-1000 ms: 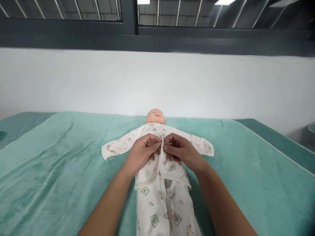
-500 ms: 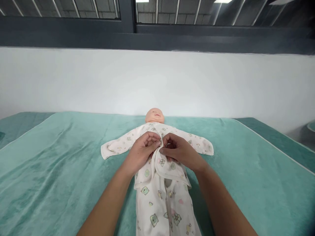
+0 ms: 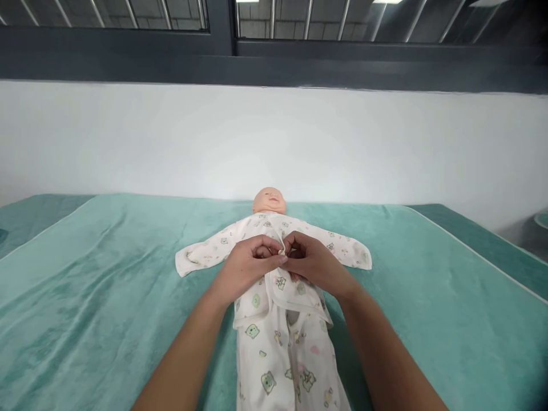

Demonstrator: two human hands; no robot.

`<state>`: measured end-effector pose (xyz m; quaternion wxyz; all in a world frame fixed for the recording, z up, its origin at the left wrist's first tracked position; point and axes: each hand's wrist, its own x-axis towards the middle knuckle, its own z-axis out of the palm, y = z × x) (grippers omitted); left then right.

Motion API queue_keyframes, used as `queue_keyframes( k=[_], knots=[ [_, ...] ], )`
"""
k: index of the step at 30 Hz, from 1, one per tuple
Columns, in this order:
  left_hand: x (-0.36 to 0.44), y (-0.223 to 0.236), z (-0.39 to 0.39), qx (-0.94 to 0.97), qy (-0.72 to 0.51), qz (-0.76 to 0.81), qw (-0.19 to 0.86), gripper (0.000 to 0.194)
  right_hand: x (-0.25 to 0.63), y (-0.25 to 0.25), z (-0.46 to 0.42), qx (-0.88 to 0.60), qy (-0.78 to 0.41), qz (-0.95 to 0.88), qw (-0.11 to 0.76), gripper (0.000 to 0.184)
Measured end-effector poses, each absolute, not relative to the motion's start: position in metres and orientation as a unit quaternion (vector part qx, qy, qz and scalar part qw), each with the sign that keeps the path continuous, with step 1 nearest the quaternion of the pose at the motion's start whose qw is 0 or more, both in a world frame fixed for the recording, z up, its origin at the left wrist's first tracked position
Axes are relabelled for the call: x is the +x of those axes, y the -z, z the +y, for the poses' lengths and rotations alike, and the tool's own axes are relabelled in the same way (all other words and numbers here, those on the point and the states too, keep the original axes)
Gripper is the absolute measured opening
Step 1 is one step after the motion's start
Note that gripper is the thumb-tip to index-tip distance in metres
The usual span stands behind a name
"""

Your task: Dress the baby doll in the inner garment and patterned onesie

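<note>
A baby doll (image 3: 269, 201) lies on its back with its arms spread, dressed in a white printed baby jacket (image 3: 295, 294) and matching pants (image 3: 274, 365). Over the chest, my left hand (image 3: 250, 264) pinches the front edge of the jacket between thumb and fingers. My right hand (image 3: 314, 262) pinches the same edge from the other side. The thumbs nearly meet there, and a small fold of white cloth shows between the fingertips. Whether a tie or a snap is under the fingers, I cannot tell. Below my hands the jacket's lower front flap overlaps the pants.
A green cloth (image 3: 107, 297) covers the surface under the doll, with soft wrinkles on the left. Behind the doll's head rises a white wall (image 3: 274, 142), with a dark window frame (image 3: 274, 71) and bars above.
My left hand has moved slightly down and right, its thumb now close to my right thumb. The jacket's front edge is drawn together between the fingertips. My right hand has barely moved.
</note>
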<state>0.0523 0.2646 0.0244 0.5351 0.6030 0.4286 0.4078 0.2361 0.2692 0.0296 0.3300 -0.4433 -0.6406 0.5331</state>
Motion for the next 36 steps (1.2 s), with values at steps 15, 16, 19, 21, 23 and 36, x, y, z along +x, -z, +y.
queue_keyframes(
  k=[15, 16, 19, 21, 23, 36],
  knots=[
    [0.058, -0.015, 0.266, 0.573, -0.468, 0.441, 0.508, 0.018, 0.239, -0.029, 0.271, -0.430, -0.549, -0.635, 0.332, 0.029],
    [0.058, -0.015, 0.266, 0.561, -0.475, 0.438, 0.516, 0.019, 0.239, -0.028, 0.271, -0.430, -0.549, -0.635, 0.332, 0.029],
    [0.059, -0.016, 0.267, 0.537, -0.503, 0.423, 0.529, 0.019, 0.240, -0.028, 0.271, -0.426, -0.553, -0.633, 0.335, 0.029],
    [0.058, -0.016, 0.267, 0.531, -0.507, 0.416, 0.537, 0.018, 0.241, -0.028, 0.271, -0.417, -0.558, -0.636, 0.333, 0.028],
    [0.058, -0.017, 0.267, 0.525, -0.503, 0.412, 0.549, 0.018, 0.242, -0.029, 0.271, -0.409, -0.557, -0.642, 0.332, 0.028],
    [0.038, -0.032, 0.262, 0.611, -0.366, 0.381, 0.589, 0.014, 0.241, -0.030, 0.271, -0.438, -0.531, -0.640, 0.342, 0.038]
  ],
)
